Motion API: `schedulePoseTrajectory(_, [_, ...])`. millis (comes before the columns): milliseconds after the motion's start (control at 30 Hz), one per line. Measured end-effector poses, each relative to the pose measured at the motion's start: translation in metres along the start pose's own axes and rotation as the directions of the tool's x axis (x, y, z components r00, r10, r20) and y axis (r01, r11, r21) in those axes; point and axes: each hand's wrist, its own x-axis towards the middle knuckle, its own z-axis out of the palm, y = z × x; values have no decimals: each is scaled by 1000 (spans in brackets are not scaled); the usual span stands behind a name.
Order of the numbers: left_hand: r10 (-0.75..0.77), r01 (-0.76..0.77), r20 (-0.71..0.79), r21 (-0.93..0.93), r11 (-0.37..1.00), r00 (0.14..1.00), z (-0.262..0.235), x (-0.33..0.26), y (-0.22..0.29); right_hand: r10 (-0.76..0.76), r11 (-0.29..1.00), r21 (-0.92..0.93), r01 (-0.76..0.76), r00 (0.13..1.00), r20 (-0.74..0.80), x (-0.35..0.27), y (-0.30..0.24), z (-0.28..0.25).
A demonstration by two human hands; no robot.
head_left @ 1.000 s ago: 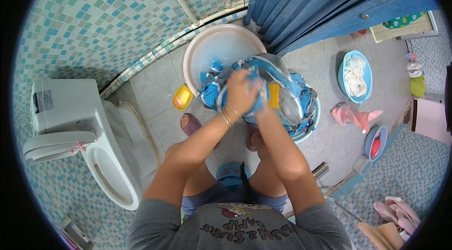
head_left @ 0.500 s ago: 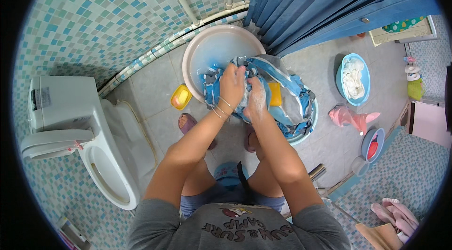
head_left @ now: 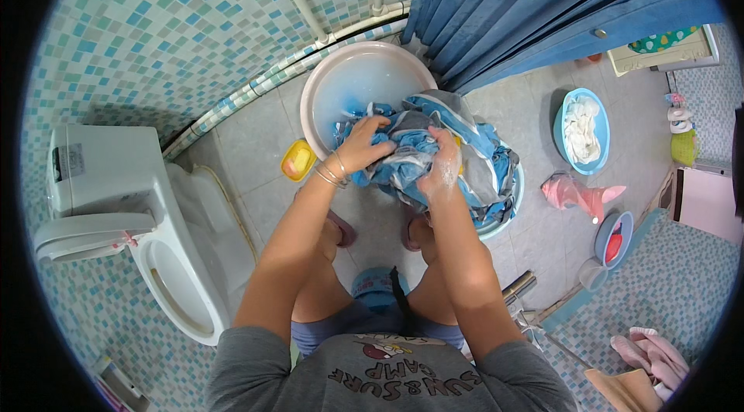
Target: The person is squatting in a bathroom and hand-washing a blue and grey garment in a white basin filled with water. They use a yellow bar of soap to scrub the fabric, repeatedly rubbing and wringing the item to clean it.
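A bunched piece of blue and grey striped fabric (head_left: 404,150) lies between my hands, over the near side of the large pale basin (head_left: 310,94) of bluish water. My left hand (head_left: 363,145) holds its left part, with the thumb apart from the fingers. On the right side, my right hand (head_left: 443,160), wet with suds, grips the fabric with the thumb on top. More striped fabric (head_left: 484,172) heaps over a light blue basin (head_left: 508,224) at the right. A yellow block (head_left: 460,150) on this heap is mostly hidden by my right hand.
A yellow soap dish (head_left: 298,160) with soap sits left of the basin. White cloths fill a blue basin (head_left: 559,133) at the right, near a pink plastic bag (head_left: 570,193). A toilet (head_left: 182,280) stands left; a blue curtain (head_left: 504,17) hangs beyond the basins.
My hands have moved apart, the left one leftward and the right one rightward. The fabric between them is spread wider and nearer me. The yellow block has become mostly covered.
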Motion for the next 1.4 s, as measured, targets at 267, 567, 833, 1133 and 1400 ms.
schedulePoseTrajectory(267, [-429, 279, 236, 481, 831, 872, -15, -8, -27, -310, 935, -188, 299, 950, -31, 11, -1, -15])
schedulePoseTrajectory(567, [-55, 19, 133, 260, 966, 990, -71, -22, -14, -301, 954, -98, 285, 890, -343, 65, -22, -73])
schedulePoseTrajectory(833, [111, -81, 52, -403, 912, 992, -19, -12, 50, 34, 990, -136, -35, 999, -9, 17, -2, -6])
schedulePoseTrajectory(1133, [-340, 195, -604, -295, 936, 720, 47, 19, 25, 121, 968, -219, -122, 992, -17, 19, 37, -5])
schedulePoseTrajectory(1400, [62, -104, -520, -51, 993, 852, 60, 14, 53, -38, 999, -31, 42, 992, 123, 32, 43, -27])
